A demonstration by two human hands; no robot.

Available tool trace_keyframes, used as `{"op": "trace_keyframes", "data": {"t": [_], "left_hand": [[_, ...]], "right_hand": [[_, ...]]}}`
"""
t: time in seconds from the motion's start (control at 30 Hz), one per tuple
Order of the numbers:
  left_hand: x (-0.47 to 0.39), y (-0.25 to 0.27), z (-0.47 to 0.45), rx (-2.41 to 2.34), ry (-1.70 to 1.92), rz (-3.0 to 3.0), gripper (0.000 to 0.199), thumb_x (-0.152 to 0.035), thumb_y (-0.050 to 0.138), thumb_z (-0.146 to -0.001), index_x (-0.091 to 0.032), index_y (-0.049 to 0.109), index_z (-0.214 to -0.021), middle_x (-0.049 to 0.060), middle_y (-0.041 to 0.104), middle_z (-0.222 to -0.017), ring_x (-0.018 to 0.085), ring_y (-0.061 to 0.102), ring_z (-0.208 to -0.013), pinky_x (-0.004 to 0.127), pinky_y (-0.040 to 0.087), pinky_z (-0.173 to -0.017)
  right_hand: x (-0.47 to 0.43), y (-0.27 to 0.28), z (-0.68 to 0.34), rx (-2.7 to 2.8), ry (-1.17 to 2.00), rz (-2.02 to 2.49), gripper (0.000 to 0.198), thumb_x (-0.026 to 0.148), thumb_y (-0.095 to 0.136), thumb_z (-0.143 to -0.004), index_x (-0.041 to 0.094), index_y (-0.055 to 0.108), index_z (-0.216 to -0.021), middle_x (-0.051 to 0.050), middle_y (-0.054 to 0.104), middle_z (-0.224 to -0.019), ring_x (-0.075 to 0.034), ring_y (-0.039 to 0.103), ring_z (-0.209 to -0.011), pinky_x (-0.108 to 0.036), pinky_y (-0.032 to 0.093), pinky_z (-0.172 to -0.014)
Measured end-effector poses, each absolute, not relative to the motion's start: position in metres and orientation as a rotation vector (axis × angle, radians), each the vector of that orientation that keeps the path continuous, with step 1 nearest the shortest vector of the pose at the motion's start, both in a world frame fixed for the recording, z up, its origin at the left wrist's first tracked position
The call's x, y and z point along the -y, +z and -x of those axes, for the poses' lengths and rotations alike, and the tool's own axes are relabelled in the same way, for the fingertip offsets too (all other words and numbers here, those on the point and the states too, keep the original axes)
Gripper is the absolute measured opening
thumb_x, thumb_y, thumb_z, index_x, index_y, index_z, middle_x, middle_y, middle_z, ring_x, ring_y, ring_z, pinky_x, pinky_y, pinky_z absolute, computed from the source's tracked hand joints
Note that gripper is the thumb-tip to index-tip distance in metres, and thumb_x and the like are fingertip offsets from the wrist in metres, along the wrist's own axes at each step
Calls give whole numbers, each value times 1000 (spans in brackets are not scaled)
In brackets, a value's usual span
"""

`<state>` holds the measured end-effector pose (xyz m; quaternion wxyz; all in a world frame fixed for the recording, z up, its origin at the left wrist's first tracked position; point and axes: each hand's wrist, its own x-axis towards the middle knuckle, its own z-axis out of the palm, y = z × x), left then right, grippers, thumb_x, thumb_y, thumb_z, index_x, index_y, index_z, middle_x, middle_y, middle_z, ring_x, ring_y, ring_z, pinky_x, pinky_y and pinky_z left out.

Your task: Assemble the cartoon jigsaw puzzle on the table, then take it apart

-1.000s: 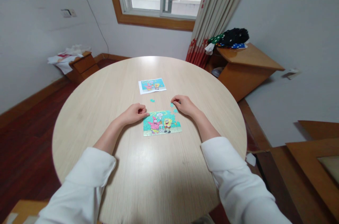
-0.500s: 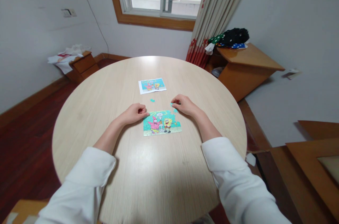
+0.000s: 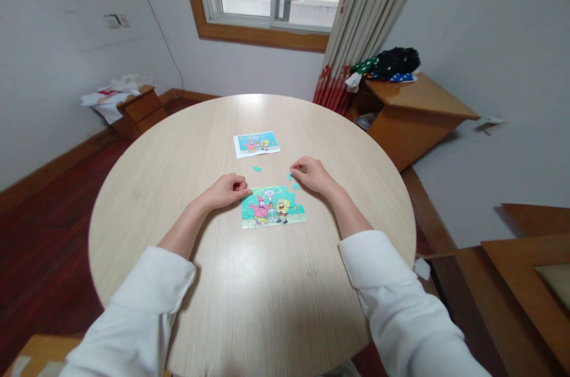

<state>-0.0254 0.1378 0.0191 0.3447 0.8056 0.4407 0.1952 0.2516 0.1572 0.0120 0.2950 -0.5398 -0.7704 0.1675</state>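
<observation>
A partly joined cartoon jigsaw puzzle (image 3: pixel 267 208) lies flat on the round table, with gaps along its upper right edge. My left hand (image 3: pixel 230 190) is curled closed and holds no visible object; its thumb side touches the puzzle's upper left corner. Over the puzzle's upper right, my right hand (image 3: pixel 312 174) pinches at a small teal puzzle piece (image 3: pixel 290 176). Its fingertips meet at that piece's far edge, though the exact contact is too small to see. Another teal piece (image 3: pixel 295 186) sits by the gap, and a loose teal piece (image 3: pixel 257 169) lies beyond the puzzle.
A printed reference picture (image 3: pixel 257 144) lies behind the puzzle on the pale wooden table (image 3: pixel 249 288). At the back right stands a wooden cabinet (image 3: pixel 414 98) with cloths (image 3: pixel 394 63) on top. A small drawer unit (image 3: pixel 142 110) is at the back left, below the wall.
My right hand's fingertips have shifted slightly up and away from me, showing more of the teal piece. My left hand and the puzzle stay in place.
</observation>
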Motion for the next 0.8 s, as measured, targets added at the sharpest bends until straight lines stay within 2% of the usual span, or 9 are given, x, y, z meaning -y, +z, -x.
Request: {"op": "trace_keyframes", "data": {"t": [0.2, 0.47, 0.67, 0.8], "left_hand": [[-139, 17, 27, -1141, 506, -2115, 33, -33, 55, -76, -19, 34, -55, -5, 33, -56, 9, 31, -55, 25, 28, -56], [-138, 19, 26, -1142, 514, -2108, 33, -32, 56, -75, -20, 33, -55, -5, 33, -56, 9, 31, -55, 25, 28, -55], [-138, 19, 26, -1136, 510, -2118, 33, -33, 55, -76, -19, 34, -55, -5, 32, -55, 9, 31, -54, 25, 27, -55], [-138, 18, 26, -1136, 505, -2132, 32, -33, 54, -76, -19, 33, -55, -5, 33, -55, 9, 31, -54, 25, 28, -55]], "right_hand": [[-157, 13, -249, 2159, 429, 1512, 13, 29, 72, -72, 18, 69, -79, -5, 65, -87, -20, 54, -87, -39, 30, -85], [-156, 14, -248, 2084, 490, 1549, 15, 25, 74, -67, 17, 64, -75, -1, 60, -77, -15, 52, -74, -35, 35, -79], [-157, 11, -247, 1842, 908, 1389, 16, 22, 72, -64, 15, 61, -72, 1, 58, -63, -12, 53, -60, -26, 40, -59], [-155, 12, -248, 1654, 1097, 1286, 20, 27, 73, -62, 13, 61, -72, -2, 62, -64, -13, 59, -61, -27, 45, -59]]}}
